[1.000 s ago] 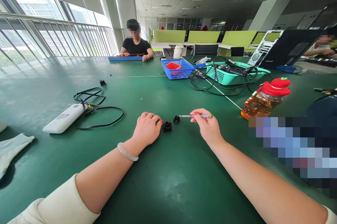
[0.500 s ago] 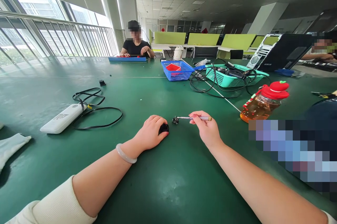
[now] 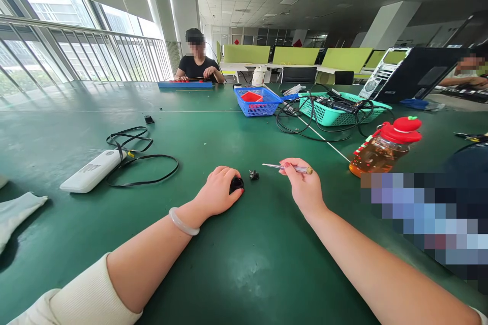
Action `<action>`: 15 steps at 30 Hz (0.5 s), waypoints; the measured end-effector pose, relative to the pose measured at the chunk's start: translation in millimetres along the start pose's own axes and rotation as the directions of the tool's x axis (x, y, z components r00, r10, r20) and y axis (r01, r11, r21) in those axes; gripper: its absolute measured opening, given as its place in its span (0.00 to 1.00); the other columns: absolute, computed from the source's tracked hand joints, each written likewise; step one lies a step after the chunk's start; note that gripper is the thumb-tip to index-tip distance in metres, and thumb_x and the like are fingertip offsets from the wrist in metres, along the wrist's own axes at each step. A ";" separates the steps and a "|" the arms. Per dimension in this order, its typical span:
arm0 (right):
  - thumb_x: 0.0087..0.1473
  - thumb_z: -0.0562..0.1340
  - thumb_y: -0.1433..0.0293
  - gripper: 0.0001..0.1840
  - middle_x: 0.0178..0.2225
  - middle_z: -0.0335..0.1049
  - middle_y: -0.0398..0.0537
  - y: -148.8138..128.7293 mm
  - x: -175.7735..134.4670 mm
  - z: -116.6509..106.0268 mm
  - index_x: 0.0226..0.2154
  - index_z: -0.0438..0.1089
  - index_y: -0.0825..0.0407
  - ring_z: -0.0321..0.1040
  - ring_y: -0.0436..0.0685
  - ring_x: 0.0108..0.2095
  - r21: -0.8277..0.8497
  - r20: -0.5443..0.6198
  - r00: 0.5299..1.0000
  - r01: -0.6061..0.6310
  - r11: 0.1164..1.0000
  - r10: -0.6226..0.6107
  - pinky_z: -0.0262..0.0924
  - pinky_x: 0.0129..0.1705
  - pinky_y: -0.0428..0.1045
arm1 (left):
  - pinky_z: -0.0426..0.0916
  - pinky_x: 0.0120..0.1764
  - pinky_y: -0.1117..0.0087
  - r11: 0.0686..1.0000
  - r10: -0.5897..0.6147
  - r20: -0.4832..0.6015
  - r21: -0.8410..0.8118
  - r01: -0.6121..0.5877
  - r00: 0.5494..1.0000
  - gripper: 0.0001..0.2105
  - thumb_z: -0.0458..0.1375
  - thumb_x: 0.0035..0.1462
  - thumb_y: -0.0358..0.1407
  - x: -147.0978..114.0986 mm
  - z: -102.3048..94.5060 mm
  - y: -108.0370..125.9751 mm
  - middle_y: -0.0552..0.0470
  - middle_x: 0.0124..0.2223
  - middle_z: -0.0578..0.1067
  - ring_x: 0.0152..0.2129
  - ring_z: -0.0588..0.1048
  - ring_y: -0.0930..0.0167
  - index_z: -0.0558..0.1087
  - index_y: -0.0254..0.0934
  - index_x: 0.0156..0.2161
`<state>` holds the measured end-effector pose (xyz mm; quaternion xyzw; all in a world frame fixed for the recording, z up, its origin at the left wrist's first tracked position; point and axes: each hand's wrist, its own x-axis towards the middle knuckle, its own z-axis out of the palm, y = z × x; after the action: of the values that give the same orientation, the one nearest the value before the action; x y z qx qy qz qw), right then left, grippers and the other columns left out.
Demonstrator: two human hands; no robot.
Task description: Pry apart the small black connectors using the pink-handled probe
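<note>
My left hand (image 3: 219,190) curls over a rounded black object (image 3: 236,185) that looks like a computer mouse, mostly hidden under the palm and fingers. Just to its right, a small black part (image 3: 253,175) with fine detail rests on the table, too small to name. My right hand (image 3: 303,182) is closed on a slim screwdriver (image 3: 301,168) with a clear handle and a brownish end. Its thin shaft points left, and the tip is apart from the small black part.
A white power bank (image 3: 93,171) with a black cable lies at left on the green table (image 3: 229,264). Blue (image 3: 259,109) and teal (image 3: 324,117) baskets stand at the back, cables spilling out. A red-lidded bottle (image 3: 381,154) is at right. A person (image 3: 197,65) sits across.
My right hand has drawn back to the right with the screwdriver, whose tip has left the small black part. My left hand stays on the black object.
</note>
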<state>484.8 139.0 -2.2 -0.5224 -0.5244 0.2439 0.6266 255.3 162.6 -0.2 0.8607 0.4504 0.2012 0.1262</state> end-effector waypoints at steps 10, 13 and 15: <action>0.53 0.61 0.56 0.15 0.27 0.71 0.46 -6.8 -6.4 0.8 0.27 0.73 0.50 0.69 0.54 0.28 0.061 0.176 0.983 0.039 0.997 -0.049 0.67 0.34 0.50 | 0.61 0.58 0.53 0.999 0.024 -0.006 -0.026 -0.024 1.000 0.23 0.55 0.58 0.41 -0.4 4.1 -4.6 0.45 0.54 0.72 0.55 0.65 0.59 0.64 0.40 0.58; 0.53 0.63 0.57 0.14 0.30 0.72 0.46 -4.9 -5.1 0.7 0.28 0.73 0.50 0.69 0.55 0.30 0.071 0.110 0.993 0.028 0.997 -0.036 0.67 0.35 0.50 | 0.62 0.57 0.52 0.999 0.047 0.003 -0.026 -0.047 0.999 0.25 0.56 0.57 0.46 -0.1 4.1 -5.6 0.45 0.54 0.72 0.54 0.66 0.58 0.65 0.40 0.58; 0.53 0.63 0.56 0.15 0.30 0.72 0.47 -2.6 -4.2 1.1 0.29 0.73 0.50 0.70 0.55 0.31 0.057 0.130 0.991 0.005 0.998 -0.012 0.67 0.36 0.51 | 0.63 0.57 0.52 0.998 0.056 0.007 -0.028 -0.056 0.998 0.25 0.56 0.57 0.48 0.2 4.1 -6.2 0.45 0.54 0.73 0.54 0.66 0.58 0.65 0.41 0.58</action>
<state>481.8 135.0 -1.6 -0.4852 -0.5594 0.2894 0.6065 252.8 166.1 -6.3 0.8718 0.4228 0.2077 0.1342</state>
